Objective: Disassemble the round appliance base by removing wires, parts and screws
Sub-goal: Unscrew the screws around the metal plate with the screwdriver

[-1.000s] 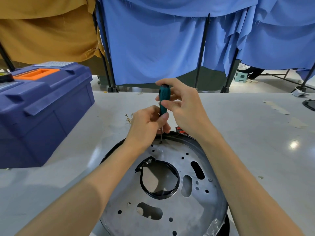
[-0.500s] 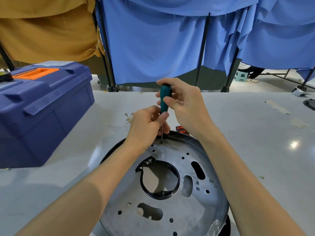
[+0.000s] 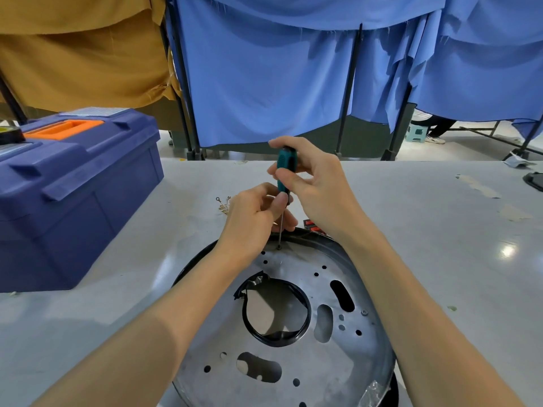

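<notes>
At the twelve o'clock edge of the round base (image 3: 293, 333), a screw (image 3: 278, 247) is being worked by a screwdriver (image 3: 285, 168) gripped in the right hand (image 3: 317, 186); the left hand (image 3: 252, 218) is pinched around its shaft. One more screw (image 3: 364, 312) at three o'clock apparently remains.

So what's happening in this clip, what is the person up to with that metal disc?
A person is unscrewing a screw near the far edge of the round appliance base, which lies flat on the grey table. The right hand grips the teal handle of a screwdriver held upright, while the left hand steadies its thin shaft just above the screw. Another screw sits at the base's right side. A closed blue toolbox stands to the left.
</notes>
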